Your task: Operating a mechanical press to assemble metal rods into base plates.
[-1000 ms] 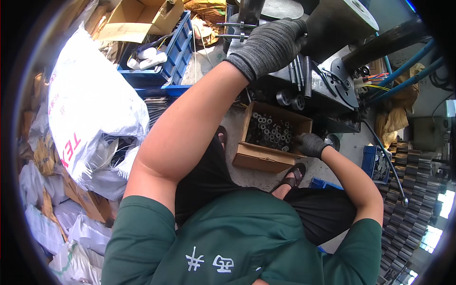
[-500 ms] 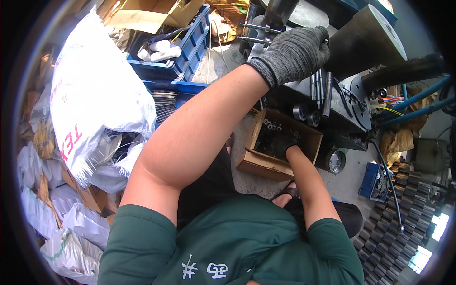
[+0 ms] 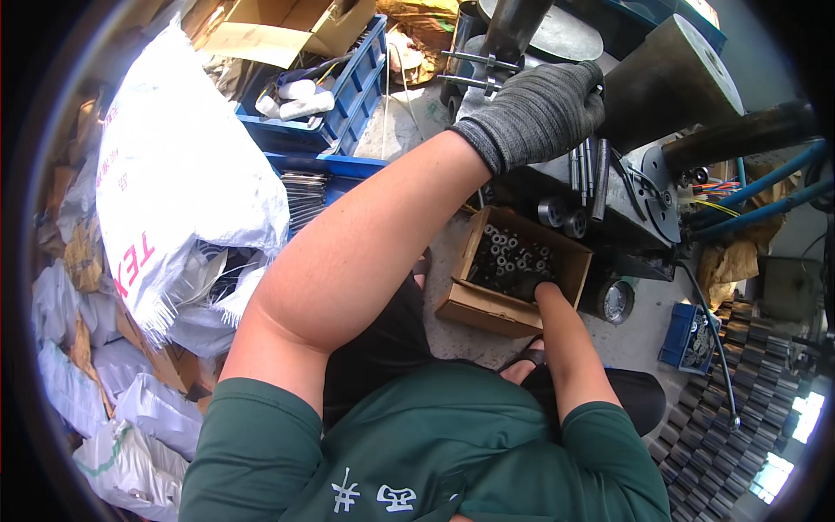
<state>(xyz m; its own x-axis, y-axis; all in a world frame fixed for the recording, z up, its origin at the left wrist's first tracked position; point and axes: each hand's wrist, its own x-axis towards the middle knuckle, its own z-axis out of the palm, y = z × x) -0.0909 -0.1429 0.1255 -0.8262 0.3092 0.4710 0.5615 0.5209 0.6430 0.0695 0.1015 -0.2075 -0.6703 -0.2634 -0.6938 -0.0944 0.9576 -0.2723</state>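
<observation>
1. While the gloved left hand (image 3: 548,113) rests high at one o'clock, its fingers curled beside a large dark metal cylinder (image 3: 670,83), whether it grips anything cannot be told.
2. Toward three o'clock, the gloved right hand (image 3: 524,283) reaches down inside an open cardboard box (image 3: 487,309); dark and partly hidden, it gives no clear sign of its closure or hold.
3. Small ring-shaped metal parts (image 3: 500,248) lie loose in that box, around the right hand.
4. At eleven o'clock, a blue crate (image 3: 357,109) holds white rolls (image 3: 306,106).
5. Between ten and eleven, thin metal rods (image 3: 304,196) lie side by side in a blue tray (image 3: 357,165).
6. Between three and four, a small blue bin (image 3: 671,339) contains metal pieces (image 3: 698,339).
</observation>
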